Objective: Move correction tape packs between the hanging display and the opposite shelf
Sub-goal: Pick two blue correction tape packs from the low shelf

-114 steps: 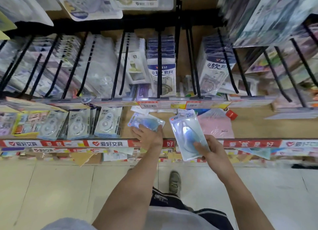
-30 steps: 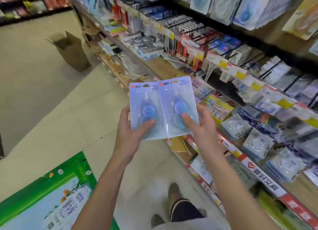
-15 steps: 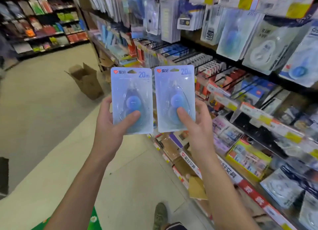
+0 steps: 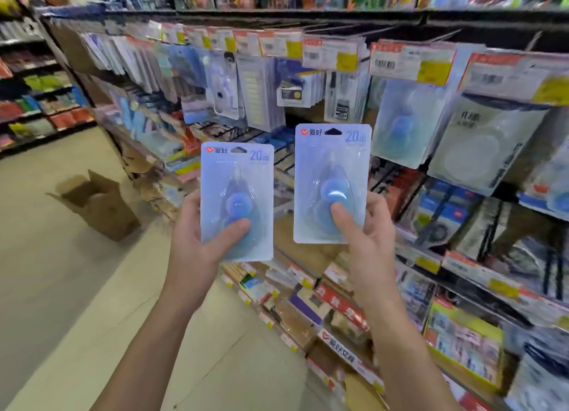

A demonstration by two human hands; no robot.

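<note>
I hold two pale blue correction tape packs upright in front of the hanging display. My left hand point(image 4: 197, 241) grips the left pack point(image 4: 237, 176) at its lower part, thumb on the blister. My right hand point(image 4: 366, 235) grips the right pack point(image 4: 332, 164), which is a little higher and nearer the hooks. Each card reads "20m" and has a hang hole at the top. More blue packs of the same kind point(image 4: 400, 130) hang on a hook just right of the right pack.
The hanging display point(image 4: 308, 81) runs along the right with price tags point(image 4: 409, 63) above hooks. Lower shelves point(image 4: 345, 312) hold mixed stationery. An open cardboard box point(image 4: 98, 204) stands on the aisle floor to the left. Another shelf unit point(image 4: 34, 96) lines the far left.
Since 3.8 seconds ago I have picked up both packs from the low shelf and turned. In the last second both packs have risen and spread apart, the right one moving toward the hooks.
</note>
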